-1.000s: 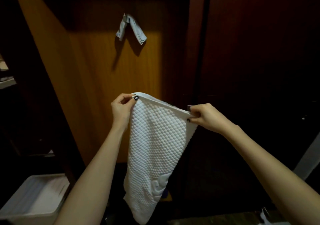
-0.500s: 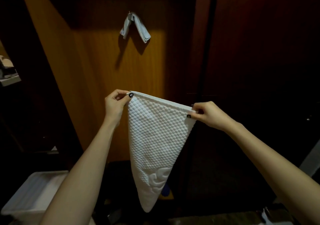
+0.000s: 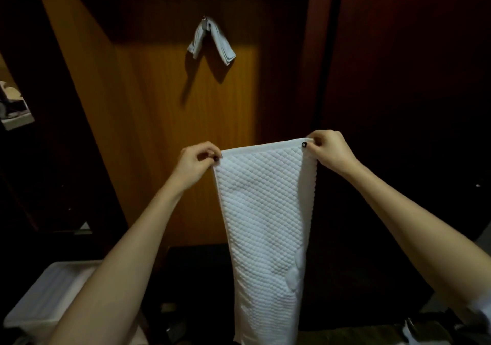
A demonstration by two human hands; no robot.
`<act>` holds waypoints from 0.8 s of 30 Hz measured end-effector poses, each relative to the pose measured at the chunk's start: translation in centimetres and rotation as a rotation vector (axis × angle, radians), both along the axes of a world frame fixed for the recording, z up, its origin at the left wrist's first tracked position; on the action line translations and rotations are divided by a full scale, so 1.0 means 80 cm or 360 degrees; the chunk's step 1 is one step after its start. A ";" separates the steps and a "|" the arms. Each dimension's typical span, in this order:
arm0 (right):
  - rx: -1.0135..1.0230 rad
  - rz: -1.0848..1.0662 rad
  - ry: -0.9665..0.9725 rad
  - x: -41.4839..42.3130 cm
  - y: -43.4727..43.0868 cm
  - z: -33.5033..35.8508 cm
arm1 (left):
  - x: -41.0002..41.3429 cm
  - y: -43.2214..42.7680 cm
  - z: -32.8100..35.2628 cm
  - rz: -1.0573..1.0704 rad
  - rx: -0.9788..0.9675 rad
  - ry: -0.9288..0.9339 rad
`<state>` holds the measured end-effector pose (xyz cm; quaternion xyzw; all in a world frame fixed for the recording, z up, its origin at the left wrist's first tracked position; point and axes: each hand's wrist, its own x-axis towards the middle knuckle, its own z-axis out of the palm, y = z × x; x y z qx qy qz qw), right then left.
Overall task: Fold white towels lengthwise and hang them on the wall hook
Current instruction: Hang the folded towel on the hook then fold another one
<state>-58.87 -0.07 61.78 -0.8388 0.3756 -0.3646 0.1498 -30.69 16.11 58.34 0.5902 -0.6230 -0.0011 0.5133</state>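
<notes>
Left hand and right hand each pinched a top corner of the white quilted towel, hem taut between them, before the lower half of the wooden panel. Versus 0.5 s ago: right hand was higher, the hem no longer sloped down to the right, and the towel hung as a long strip rather than a point, lower end cut off by the frame. The folded towel stayed draped over the wall hook near the panel's top edge.
</notes>
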 end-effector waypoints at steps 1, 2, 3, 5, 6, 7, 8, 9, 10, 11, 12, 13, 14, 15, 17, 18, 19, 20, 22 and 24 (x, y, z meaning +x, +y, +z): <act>-0.0020 -0.0038 0.0056 0.001 -0.002 -0.005 | -0.002 -0.003 -0.001 0.0003 0.0090 -0.0173; -0.0036 -0.0085 0.0104 0.002 -0.003 -0.010 | -0.005 -0.008 -0.003 0.0024 0.0164 -0.0300; -0.0054 -0.0133 0.0145 0.003 -0.005 -0.016 | -0.007 -0.012 -0.007 0.0058 0.0229 -0.0367; -0.0108 -0.0196 0.0222 0.002 -0.001 -0.027 | -0.013 -0.019 -0.019 0.0152 0.0344 -0.0350; -0.0122 -0.0197 0.0234 0.001 0.002 -0.032 | -0.017 -0.023 -0.025 0.0202 0.0389 -0.0295; -0.0124 -0.0181 0.0212 0.000 0.003 -0.038 | -0.021 -0.026 -0.033 0.0249 0.0420 -0.0219; -0.0087 -0.0163 0.0163 -0.002 0.008 -0.044 | -0.028 -0.029 -0.041 0.0292 0.0430 -0.0125; -0.0031 -0.0125 0.0088 -0.002 0.013 -0.050 | -0.035 -0.031 -0.049 0.0332 0.0424 -0.0007; 0.0046 -0.0093 0.0013 -0.002 0.021 -0.054 | -0.043 -0.032 -0.057 0.0365 0.0411 0.0157; 0.0114 -0.0046 -0.0044 -0.002 0.028 -0.060 | -0.052 -0.032 -0.064 0.0373 0.0402 0.0368; 0.0174 -0.0004 -0.0078 -0.002 0.036 -0.064 | -0.062 -0.031 -0.068 0.0339 0.0386 0.0595; 0.0229 0.0042 -0.0115 -0.001 0.043 -0.067 | -0.072 -0.030 -0.071 0.0286 0.0351 0.0789; 0.0283 0.0079 -0.0144 -0.001 0.049 -0.070 | -0.080 -0.029 -0.072 0.0236 0.0308 0.0913; 0.0333 0.0117 -0.0187 -0.001 0.054 -0.071 | -0.088 -0.028 -0.071 0.0192 0.0266 0.0971; 0.0381 0.0193 -0.0265 -0.003 0.064 -0.070 | -0.100 -0.027 -0.063 0.0107 0.0177 0.1012; 0.0385 0.0237 -0.0297 -0.003 0.068 -0.069 | -0.105 -0.027 -0.058 0.0067 0.0138 0.1025; 0.0389 0.0278 -0.0326 -0.002 0.073 -0.067 | -0.110 -0.027 -0.053 0.0026 0.0109 0.1041; 0.0391 0.0310 -0.0345 0.000 0.078 -0.063 | -0.115 -0.027 -0.048 -0.0020 0.0092 0.1059; 0.0488 0.0379 -0.0337 0.004 0.083 -0.056 | -0.124 -0.029 -0.040 -0.0115 0.0081 0.1102; 0.0729 0.0533 -0.0239 0.006 0.084 -0.047 | -0.129 -0.030 -0.037 -0.0139 0.0087 0.1115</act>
